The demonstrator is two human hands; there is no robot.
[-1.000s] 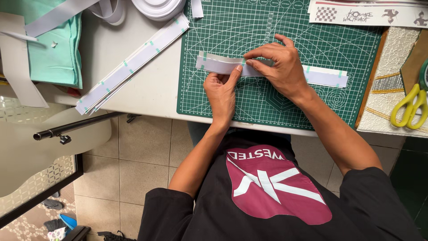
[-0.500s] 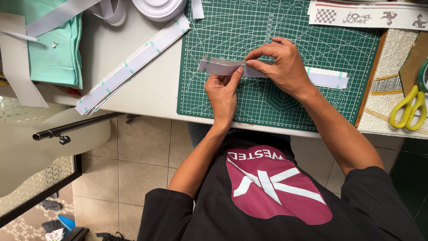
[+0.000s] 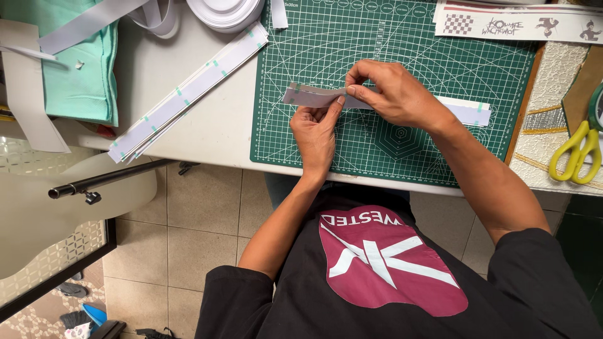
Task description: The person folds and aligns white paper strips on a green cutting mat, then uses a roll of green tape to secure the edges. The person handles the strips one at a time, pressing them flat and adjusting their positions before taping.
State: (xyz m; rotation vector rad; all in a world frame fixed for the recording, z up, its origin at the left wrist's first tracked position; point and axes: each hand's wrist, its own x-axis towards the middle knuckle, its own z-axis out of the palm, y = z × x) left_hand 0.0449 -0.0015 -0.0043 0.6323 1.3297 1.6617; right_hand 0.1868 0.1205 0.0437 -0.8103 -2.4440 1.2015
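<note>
Since the earlier frames the left end of the paper strip (image 3: 314,96) has lifted off the cutting mat (image 3: 402,144) and both hands sit a bit closer together. Left hand (image 3: 316,129) pinches the strip from below, thumb up against its underside near the raised end. Right hand (image 3: 392,93) grips it from above, fingertips (image 3: 353,80) curled over the top edge just beside the left thumb. Strip runs on under the right hand and its far end lies flat on the mat past the right wrist (green tabs visible there). Beyond the left hand, off the mat: a stack of similar white strips (image 3: 188,91) lying diagonal on the table, then teal fabric (image 3: 81,63) further out. Ahead of the hands: a roll of white tape (image 3: 223,11). Out past the right arm: yellow-handled scissors (image 3: 575,150), well apart from either hand.
</note>
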